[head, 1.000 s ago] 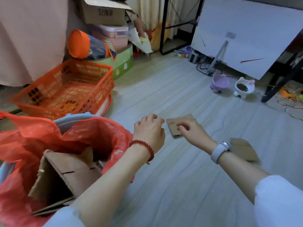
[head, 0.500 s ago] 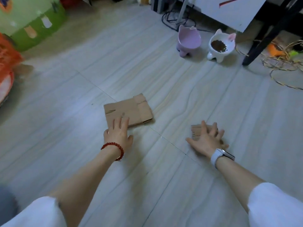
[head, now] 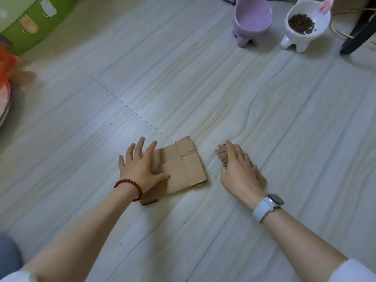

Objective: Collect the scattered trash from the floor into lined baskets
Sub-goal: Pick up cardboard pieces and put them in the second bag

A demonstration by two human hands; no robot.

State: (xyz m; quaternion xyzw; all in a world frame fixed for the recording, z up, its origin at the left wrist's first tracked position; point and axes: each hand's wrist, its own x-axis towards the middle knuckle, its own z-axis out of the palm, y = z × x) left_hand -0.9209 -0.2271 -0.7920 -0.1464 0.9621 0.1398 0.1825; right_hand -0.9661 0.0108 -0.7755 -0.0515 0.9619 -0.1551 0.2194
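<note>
- While the person crouches low over the pale floor [head: 183,88], both hands are down on cardboard scraps that half a second ago lay just ahead of the fingers and further apart.
- Left hand [head: 140,165], red bead bracelet [head: 130,185] at the wrist, lies spread flat, fingers splayed, pressing the left part of the flat cardboard piece [head: 183,169]; a moment ago only its fingertips touched the near edge.
- That piece now sits much nearer the other scrap, so I judge it has been slid inward along the floor.
- Right hand [head: 238,169], a white watch [head: 268,206] on the wrist, rests with fingers together over the small cardboard scrap [head: 221,155], most of which is hidden beneath the palm; I cannot tell whether the fingers curl under it.
- Neither scrap is lifted yet; both lie flat on the floor, close together but apart.
- A second ago a red-lined basket stood by the left arm; now only a blur of red liner [head: 6,64] shows at the left edge.
- My guess is that gathering comes next, then a carry leftward.
- Purple bowl [head: 252,19] and white bowl [head: 305,23] of kibble stand well beyond the hands.
</note>
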